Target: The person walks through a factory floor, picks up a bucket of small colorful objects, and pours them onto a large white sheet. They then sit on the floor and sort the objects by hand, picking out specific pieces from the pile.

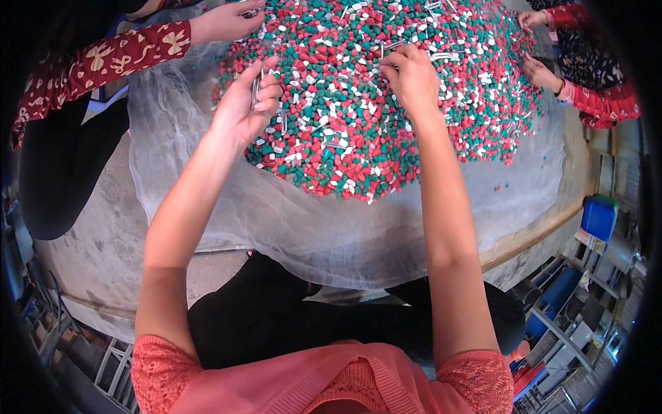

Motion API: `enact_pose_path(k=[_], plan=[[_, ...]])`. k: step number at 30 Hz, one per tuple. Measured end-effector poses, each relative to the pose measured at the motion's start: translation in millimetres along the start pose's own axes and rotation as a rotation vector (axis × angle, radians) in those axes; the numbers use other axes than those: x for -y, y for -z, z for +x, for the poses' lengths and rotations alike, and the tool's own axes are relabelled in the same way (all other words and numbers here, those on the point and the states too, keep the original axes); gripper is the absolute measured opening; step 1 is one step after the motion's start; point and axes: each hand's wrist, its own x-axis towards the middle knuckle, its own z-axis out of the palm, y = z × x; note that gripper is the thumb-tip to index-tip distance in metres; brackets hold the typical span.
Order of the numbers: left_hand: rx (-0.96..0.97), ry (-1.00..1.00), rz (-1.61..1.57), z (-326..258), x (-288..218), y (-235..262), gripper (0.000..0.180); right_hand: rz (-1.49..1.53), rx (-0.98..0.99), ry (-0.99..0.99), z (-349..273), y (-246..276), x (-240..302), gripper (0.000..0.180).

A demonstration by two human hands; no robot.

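A wide pile of small red, green and white pebble-like pieces (331,145) is spread out in front of me, with thin silvery strips (335,145) scattered through it. My left hand (247,103), palm turned up at the pile's left edge, has its fingers curled round a few slim silvery strips (256,88). Over the middle of the pile, my right hand (416,77) reaches down with thumb and fingertips drawn together. More silvery strips lie close by those fingertips. Whatever the right fingertips pinch, if anything, is too small to tell.
Beneath the pile lies a sheer white mesh cloth (331,241) on a grey slab (89,269). Another person's hand (231,21) reaches in at the far left. Two more hands (541,72) work at the right edge. A blue bin (598,217) stands beyond the slab's right side.
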Motion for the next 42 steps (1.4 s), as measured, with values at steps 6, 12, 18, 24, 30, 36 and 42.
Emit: enact_pose_path(k=[6,12,18,24,30,36,42], plan=[[-0.196,-0.022,0.010,-4,6,-4,0.023,1.225,-0.101,-0.745,-3,7,-16,0.020],[-0.014,0.043,-0.003,-2,8,0,0.022,0.027,-0.006,-0.597,29,-5,-1,0.033],[-0.008,0.017,0.028,-6,4,-1,0.021,0.800,-0.132,-0.645,22,-6,-8,0.021],[-0.051,0.021,0.031,-4,5,0,0.021,0.739,-0.036,-0.690,16,-13,-10,0.025],[-0.041,-0.002,0.059,-5,7,-7,0.020,0.149,0.032,-0.550,11,-18,23,0.024],[-0.024,-0.027,0.086,-5,2,4,0.021,1.435,-0.265,-0.839,-13,16,-31,0.026],[0.001,0.003,0.075,-2,7,-3,0.021,0.075,-0.290,-0.825,5,18,-32,0.028]])
